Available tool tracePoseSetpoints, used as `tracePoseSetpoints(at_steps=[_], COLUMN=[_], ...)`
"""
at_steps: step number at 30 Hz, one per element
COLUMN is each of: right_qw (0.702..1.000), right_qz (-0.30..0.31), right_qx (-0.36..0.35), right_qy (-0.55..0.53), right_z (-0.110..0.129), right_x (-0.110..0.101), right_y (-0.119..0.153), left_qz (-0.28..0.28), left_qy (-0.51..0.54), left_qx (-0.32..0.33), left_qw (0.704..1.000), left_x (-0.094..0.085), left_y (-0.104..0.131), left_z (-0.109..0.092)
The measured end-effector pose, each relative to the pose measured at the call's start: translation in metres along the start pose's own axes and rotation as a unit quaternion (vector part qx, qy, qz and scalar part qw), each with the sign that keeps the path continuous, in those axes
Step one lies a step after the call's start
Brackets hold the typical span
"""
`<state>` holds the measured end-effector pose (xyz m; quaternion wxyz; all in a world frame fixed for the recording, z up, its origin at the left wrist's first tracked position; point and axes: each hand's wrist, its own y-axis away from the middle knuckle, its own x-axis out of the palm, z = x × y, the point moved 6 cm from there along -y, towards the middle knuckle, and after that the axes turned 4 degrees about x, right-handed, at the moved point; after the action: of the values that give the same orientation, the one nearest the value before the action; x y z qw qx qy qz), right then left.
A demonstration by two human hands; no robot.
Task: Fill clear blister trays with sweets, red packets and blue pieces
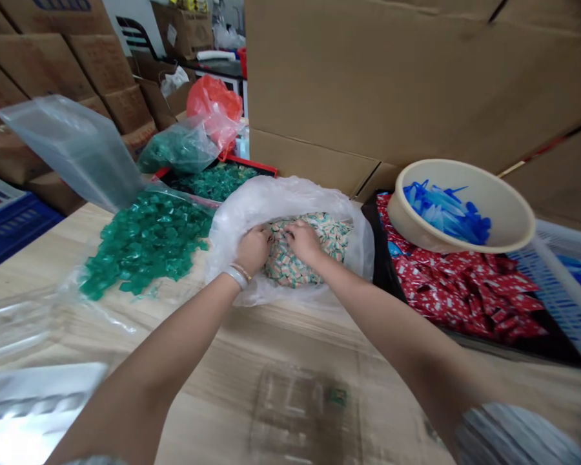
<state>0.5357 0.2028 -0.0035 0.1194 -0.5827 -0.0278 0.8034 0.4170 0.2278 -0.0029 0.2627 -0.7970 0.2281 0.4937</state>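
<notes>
Both of my hands reach into a white plastic bag (290,190) with its mouth spread wide. Inside it lies a heap of small pale packets with green and orange marks (290,265). At the left side of the heap is my left hand (254,248), its fingers curled down among the packets, a bracelet and a bangle on the wrist. My right hand (304,240) is close beside it, thumb and fingers pinched together over the packets. Whatever either set of fingertips holds is too small and blurred to make out.
Green translucent pieces (150,236) spread to the left by a clear plastic bin (77,145). On the right, a cream basin (465,169) of blue items rests over red packets (465,290) in a black tray. A cardboard wall (392,77) stands behind.
</notes>
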Motion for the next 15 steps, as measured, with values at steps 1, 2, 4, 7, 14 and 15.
tracePoseSetpoints(at_steps=[1, 2, 4, 7, 14, 15], right_qw=[1.0, 1.0, 1.0, 0.999, 0.999, 0.998], right_qz=[0.002, 0.004, 0.007, 0.007, 0.032, 0.04], right_qx=[-0.001, -0.005, -0.018, -0.032, -0.033, -0.039], right_qy=[0.001, 0.002, 0.005, 0.009, 0.015, 0.019], right_z=[0.001, 0.002, 0.005, 0.008, 0.009, 0.009], right_x=[0.001, 0.001, 0.001, 0.001, 0.005, 0.005], right_y=[0.001, 0.002, 0.006, 0.011, -0.004, -0.007], left_qz=[-0.005, -0.008, -0.008, 0.004, -0.001, -0.003], left_qy=[-0.001, -0.004, -0.011, -0.006, 0.004, 0.016], left_qx=[-0.01, -0.019, -0.022, 0.004, -0.088, -0.101], left_qw=[1.0, 1.0, 1.0, 1.0, 0.996, 0.995], left_x=[0.001, 0.001, 0.001, 0.001, 0.005, 0.007], left_y=[0.001, 0.002, 0.001, -0.001, -0.007, -0.008], left_z=[0.001, 0.002, 0.004, 0.004, 0.006, 0.007])
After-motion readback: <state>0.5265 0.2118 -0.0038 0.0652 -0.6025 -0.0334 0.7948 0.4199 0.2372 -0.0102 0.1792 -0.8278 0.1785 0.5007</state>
